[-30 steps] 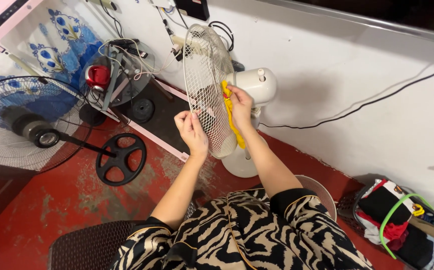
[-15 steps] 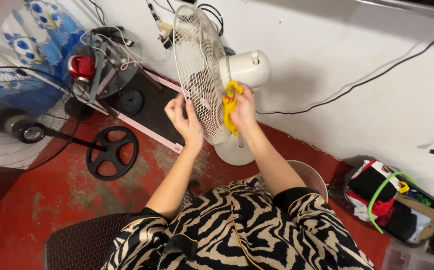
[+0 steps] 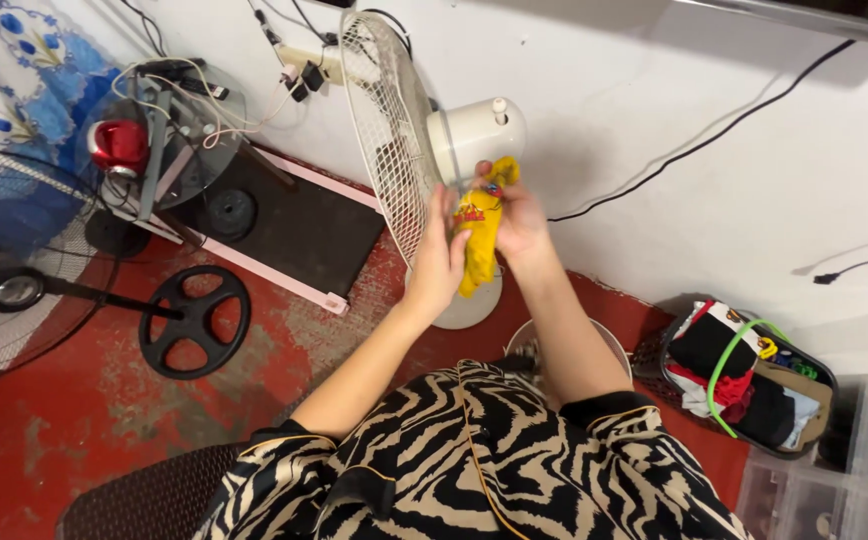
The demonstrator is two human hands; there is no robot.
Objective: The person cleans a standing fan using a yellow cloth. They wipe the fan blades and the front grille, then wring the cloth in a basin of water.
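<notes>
Yellow cloth (image 3: 478, 240) hanging lengthwise downward, both hands gripping, beside white fan (image 3: 424, 150)

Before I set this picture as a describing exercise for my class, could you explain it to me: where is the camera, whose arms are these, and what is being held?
There is no machine here. The camera is worn on a person's head and looks down, so the two arms reaching up from the bottom edge are that person's own, in a zebra-striped top.

Both hands meet at a yellow cloth. The right hand grips its upper part, and the left hand presses against it from the other side. Just behind them stands a white fan with its wire guard turned edge-on.

The red floor also carries a second fan lying at the left, a black round base, and a basket of clothes at the right. Cables run along the white wall.
</notes>
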